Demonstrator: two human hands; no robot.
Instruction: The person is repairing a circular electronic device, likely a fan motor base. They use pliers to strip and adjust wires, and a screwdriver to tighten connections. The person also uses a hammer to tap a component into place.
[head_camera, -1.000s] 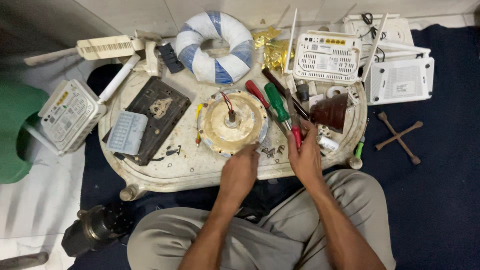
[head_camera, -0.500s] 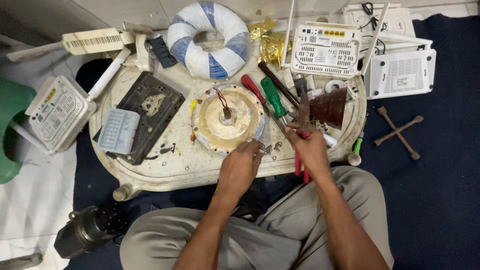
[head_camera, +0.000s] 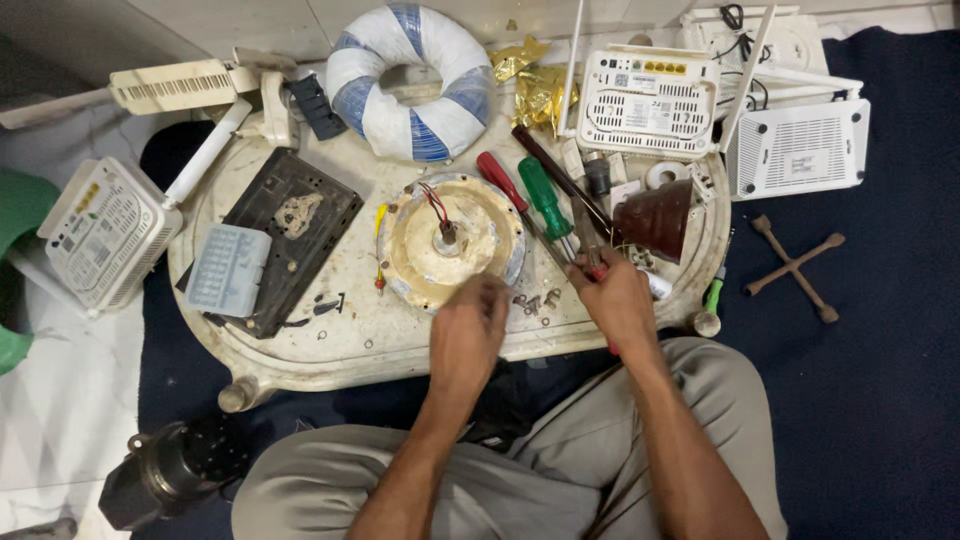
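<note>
Left hand (head_camera: 470, 325) curled, fingertips resting on the near rim of the round cream motor housing (head_camera: 452, 240); whether anything small is pinched there cannot be told. Housing lying flat near the middle of the oval white tray (head_camera: 340, 340), red and dark wires rising from its centre hub. Right hand (head_camera: 618, 298) closed around red-handled pliers (head_camera: 592, 262), jaws pointing away toward the tray's far edge, handle end showing below the wrist at the near edge. Loose screws (head_camera: 535, 300) scattered on the tray between the two hands. Just beyond the pliers, a red screwdriver (head_camera: 500, 180) and a green screwdriver (head_camera: 543, 197) lying side by side, angled toward the far edge. Brown dome cover (head_camera: 655, 215) near the tray's right edge. Blue-and-white wire coil (head_camera: 415, 80) at the far edge.
</note>
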